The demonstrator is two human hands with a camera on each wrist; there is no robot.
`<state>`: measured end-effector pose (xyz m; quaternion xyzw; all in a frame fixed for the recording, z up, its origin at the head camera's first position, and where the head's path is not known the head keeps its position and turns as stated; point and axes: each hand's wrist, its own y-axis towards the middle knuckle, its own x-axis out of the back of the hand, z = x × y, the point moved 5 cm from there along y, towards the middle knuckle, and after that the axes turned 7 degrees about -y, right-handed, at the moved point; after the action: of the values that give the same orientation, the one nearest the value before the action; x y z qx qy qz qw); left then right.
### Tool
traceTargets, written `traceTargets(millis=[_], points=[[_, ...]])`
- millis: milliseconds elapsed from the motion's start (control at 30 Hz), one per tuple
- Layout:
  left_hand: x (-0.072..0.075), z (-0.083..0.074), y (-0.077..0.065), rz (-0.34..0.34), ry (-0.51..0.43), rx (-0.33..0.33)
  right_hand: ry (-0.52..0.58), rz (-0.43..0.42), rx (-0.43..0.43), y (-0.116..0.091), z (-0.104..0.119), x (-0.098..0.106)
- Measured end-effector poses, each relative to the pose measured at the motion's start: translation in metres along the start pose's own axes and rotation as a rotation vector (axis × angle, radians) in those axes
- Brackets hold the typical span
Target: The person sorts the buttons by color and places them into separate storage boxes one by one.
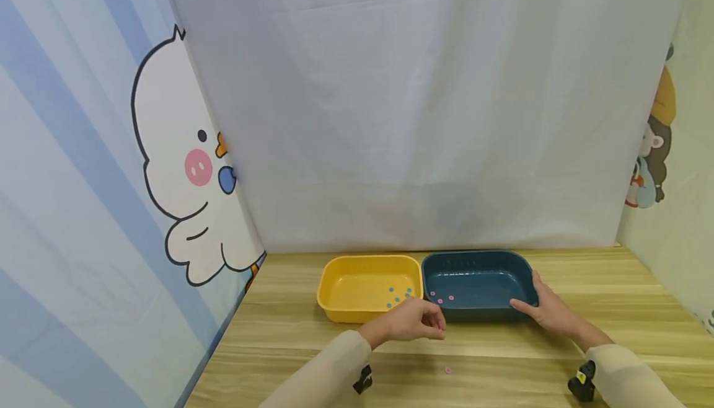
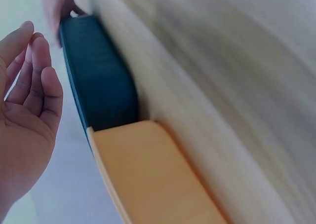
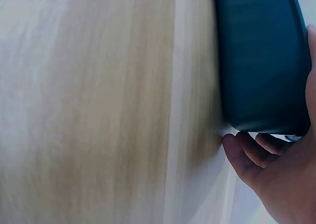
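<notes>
My left hand (image 1: 409,320) is in front of where the two boxes meet, over the table, its fingers loosely curved and the thumb tip close to the index fingertip. No object shows between those fingertips in the left wrist view. A small pink ring (image 1: 448,371) lies on the table below that hand. At the right end of the dark blue box (image 1: 480,315), my right hand (image 1: 552,314) grips the corner, thumb at the front and fingers around the side. Three pink rings (image 1: 440,301) lie in this box's left part. Several small blue rings (image 1: 397,299) lie in the yellow box (image 1: 357,316).
Both boxes stand side by side at the back of the wooden table (image 1: 268,346), close to a pale hanging cloth (image 1: 418,116). A patterned curtain (image 1: 72,209) borders the table on the left, and another printed cloth (image 1: 658,222) borders it on the right.
</notes>
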<state>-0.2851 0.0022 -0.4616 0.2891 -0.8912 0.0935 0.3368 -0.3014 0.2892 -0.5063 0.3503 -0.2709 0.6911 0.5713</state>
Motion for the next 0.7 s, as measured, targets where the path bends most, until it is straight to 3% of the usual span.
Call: traceTargets(millis=[333,700], points=[[0.027,0.003,0.011,-0.129,-0.112,0.087,0.009,0.010,-0.009,0.002,-0.005,-0.002],[0.046,0.007,0.028,-0.203,-0.105,0.122,0.006,0.017,-0.013,0.002,-0.004,-0.001]])
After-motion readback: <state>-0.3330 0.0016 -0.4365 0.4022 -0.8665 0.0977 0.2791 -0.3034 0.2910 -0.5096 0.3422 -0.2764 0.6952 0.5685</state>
